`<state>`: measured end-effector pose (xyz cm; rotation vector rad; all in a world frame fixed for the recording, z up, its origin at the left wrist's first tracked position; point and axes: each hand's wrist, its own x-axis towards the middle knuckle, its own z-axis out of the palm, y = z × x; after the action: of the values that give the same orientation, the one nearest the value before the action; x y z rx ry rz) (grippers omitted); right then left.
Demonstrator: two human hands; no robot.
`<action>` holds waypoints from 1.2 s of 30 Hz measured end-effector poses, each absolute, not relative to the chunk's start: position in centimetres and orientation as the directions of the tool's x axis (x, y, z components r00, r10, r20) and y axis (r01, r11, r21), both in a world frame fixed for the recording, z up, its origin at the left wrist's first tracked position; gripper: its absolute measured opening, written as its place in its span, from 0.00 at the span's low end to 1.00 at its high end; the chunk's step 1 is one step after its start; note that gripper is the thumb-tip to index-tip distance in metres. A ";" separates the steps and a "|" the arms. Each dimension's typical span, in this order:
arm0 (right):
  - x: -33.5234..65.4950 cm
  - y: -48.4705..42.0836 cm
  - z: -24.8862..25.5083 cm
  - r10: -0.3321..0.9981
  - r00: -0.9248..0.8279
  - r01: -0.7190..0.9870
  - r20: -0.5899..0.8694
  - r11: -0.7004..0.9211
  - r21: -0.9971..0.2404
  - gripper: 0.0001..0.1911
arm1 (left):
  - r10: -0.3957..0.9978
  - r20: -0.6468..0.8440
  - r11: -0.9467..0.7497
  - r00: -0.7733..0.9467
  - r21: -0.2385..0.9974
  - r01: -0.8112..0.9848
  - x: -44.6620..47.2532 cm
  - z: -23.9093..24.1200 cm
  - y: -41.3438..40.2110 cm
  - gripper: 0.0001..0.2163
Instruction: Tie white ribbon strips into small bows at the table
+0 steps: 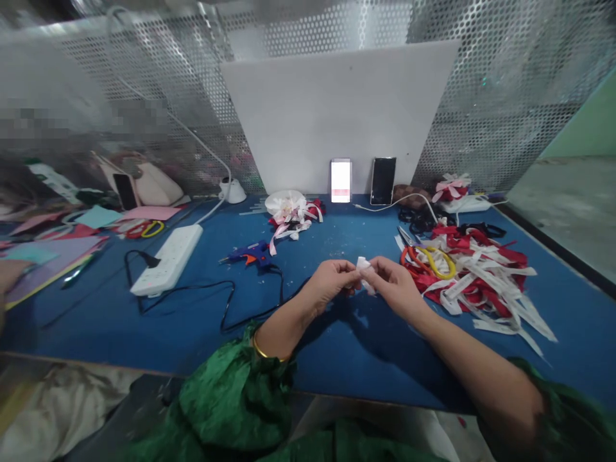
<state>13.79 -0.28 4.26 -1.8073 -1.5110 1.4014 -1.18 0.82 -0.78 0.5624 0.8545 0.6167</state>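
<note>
Right of the glue gun, left hand and right hand clamp a white strip between fingertips. Folding seems the step in hand; the next move calls for steady pressure.

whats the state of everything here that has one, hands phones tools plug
Left hand, pinching a white piece
Right hand, pinching the same piece
Left phone, upright, screen lit
Right phone, upright, screen dark
Glue gun, lying down
Power strip, one black plug inserted
Scissors by the ribbons, blade opening unclear
Left scissors, opening unclear
</note>
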 end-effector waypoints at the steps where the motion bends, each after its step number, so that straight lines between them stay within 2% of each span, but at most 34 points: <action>1: 13.9 -0.3 4.2 0.904 -0.069 0.510 -0.422 -0.331 -0.794 0.14 | 0.691 -0.507 0.693 0.515 0.668 -0.272 -1.1 -0.8 0.8 0.16; 5: 14.0 -0.3 4.2 0.910 -0.045 0.509 -0.411 -0.333 -0.794 0.15 | 0.681 -0.533 0.715 0.502 0.633 -0.297 -1.1 -0.8 0.7 0.15; 9: 13.7 -0.4 4.4 0.896 -0.014 0.514 -0.443 -0.373 -0.772 0.16 | 0.648 -0.563 0.758 0.513 0.543 -0.362 -1.2 -0.9 0.9 0.16; 12: 13.6 -0.5 4.5 0.881 -0.052 0.528 -0.470 -0.375 -0.762 0.18 | 0.664 -0.567 0.746 0.489 0.552 -0.372 -1.3 -0.9 1.0 0.15; 17: 13.8 -0.6 4.4 0.862 -0.182 0.634 -0.474 -0.265 -0.726 0.19 | 0.722 -0.550 0.688 0.421 0.640 -0.342 -1.3 -0.8 1.0 0.13; 23: 13.6 -1.1 4.5 0.888 -0.249 0.741 -0.386 -0.082 -0.666 0.19 | 0.710 -0.558 0.700 0.429 0.624 -0.347 -1.1 -0.6 1.0 0.09; 28: 13.6 -1.0 4.9 0.929 -0.132 0.762 -0.345 -0.127 -0.635 0.16 | 0.725 -0.555 0.685 0.409 0.646 -0.337 -1.1 -0.5 0.9 0.08; 33: 13.9 -0.7 4.8 0.936 -0.131 0.739 -0.326 -0.127 -0.662 0.16 | 0.704 -0.562 0.706 0.434 0.616 -0.348 -1.1 -0.4 0.9 0.09; 36: 13.9 -0.6 4.6 0.923 -0.118 0.705 -0.366 -0.181 -0.686 0.18 | 0.695 -0.567 0.717 0.443 0.594 -0.365 -1.1 -0.5 0.9 0.12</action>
<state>13.92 -0.65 4.61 -1.8863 -1.8149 1.1874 -1.12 0.87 -0.54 0.4183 0.8906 0.6808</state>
